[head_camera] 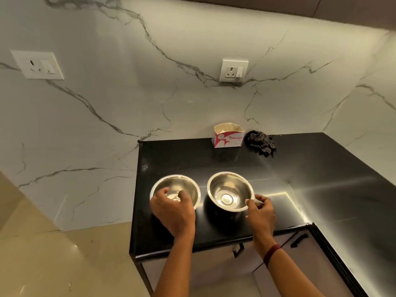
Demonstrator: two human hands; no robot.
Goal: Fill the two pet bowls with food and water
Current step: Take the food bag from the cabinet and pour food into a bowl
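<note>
The round polished-steel left bowl and right bowl at the black surface's front edge seem light, stiff, slippery; left hand and right hand each pinch a near rim.

The left round steel bowl and the right round steel bowl stand side by side, just apart, on the black stone worktop near its front edge. Behind them, against the white marble wall, stands an open red-and-white cardboard box, with a crumpled dark checked cloth just to its right.
</note>
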